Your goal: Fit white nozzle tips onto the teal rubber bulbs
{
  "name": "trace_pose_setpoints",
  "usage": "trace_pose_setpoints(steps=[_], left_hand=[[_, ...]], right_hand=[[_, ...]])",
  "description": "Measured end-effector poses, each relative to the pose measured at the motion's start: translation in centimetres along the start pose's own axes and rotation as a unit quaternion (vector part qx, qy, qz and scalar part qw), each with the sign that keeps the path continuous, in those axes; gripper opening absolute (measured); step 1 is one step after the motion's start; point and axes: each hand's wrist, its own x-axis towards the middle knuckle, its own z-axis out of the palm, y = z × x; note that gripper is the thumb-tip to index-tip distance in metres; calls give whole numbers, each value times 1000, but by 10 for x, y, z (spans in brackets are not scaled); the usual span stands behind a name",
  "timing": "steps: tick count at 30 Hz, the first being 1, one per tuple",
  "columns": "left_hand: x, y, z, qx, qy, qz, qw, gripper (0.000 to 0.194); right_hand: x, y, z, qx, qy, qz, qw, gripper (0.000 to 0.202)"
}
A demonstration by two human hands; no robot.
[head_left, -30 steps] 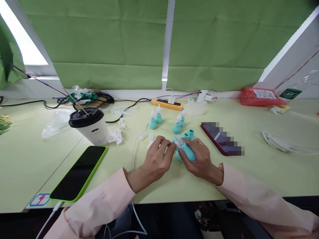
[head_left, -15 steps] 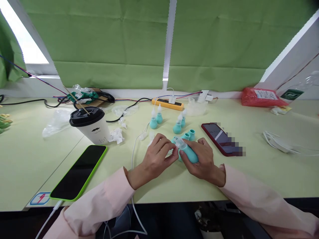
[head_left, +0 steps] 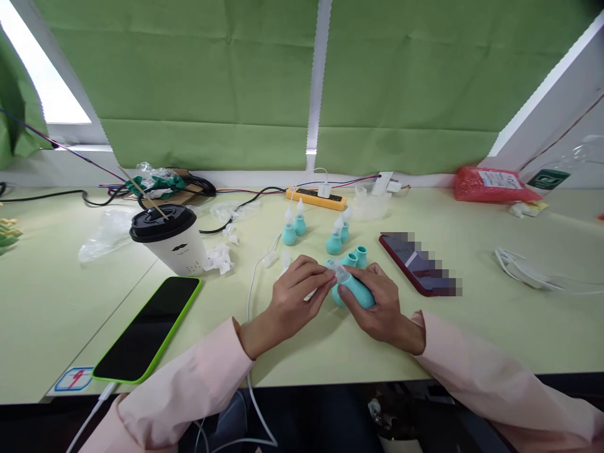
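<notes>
My right hand (head_left: 377, 301) is wrapped round a teal squeeze bulb (head_left: 360, 293), tilted with its mouth toward the upper left. A clear plastic nozzle (head_left: 338, 269) sits at that mouth; my left hand (head_left: 298, 296) pinches it between thumb and fingers. How far the nozzle goes into the bulb cannot be made out. Just behind my hands are open-necked teal bulbs (head_left: 361, 255), partly hidden. Farther back, several bulb nasal aspirators (head_left: 288, 231) with clear tips stand upright in two pairs. A loose clear nozzle (head_left: 285, 257) is on the table beyond my left hand.
At left stand a lidded paper cup (head_left: 177, 248) and a green-cased phone (head_left: 150, 327) on a cable. A red-cased phone (head_left: 415, 267) lies right of my hands. Behind are a yellow power strip (head_left: 316, 199), a clear plastic tub (head_left: 372, 204) and a red package (head_left: 491, 185).
The fingers of my left hand have closed in on the nozzle and straightened slightly. My right hand keeps its hold on the bulb; the view has shifted a little.
</notes>
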Motion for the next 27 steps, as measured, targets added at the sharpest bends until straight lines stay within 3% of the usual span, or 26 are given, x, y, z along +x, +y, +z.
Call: trace_pose_setpoints(steps=[6,10,15,18,21,24,27], left_hand=[[-9,-1,-7,196,-90,161,963,20],[-7,1,-9,247,-120,181,944,17],[-3,2,-5,247,-147,137,948,9],[-2,6,-3,185,-110,80,973,5],[3,8,-5,87,-56,-37,994,5],[11,-1,-13,59,-30,-154,986,3],[18,-22,-22,145,-72,-151,975,4]], right_hand=[[-1,1,2,-7,8,7,1000,23],[-1,2,2,-14,7,-8,1000,25],[-1,3,2,-20,1,-22,1000,26],[0,2,0,17,-3,18,1000,23],[1,4,-3,80,6,101,992,19],[1,9,-4,124,24,154,980,17],[-1,11,-4,151,24,140,978,17]])
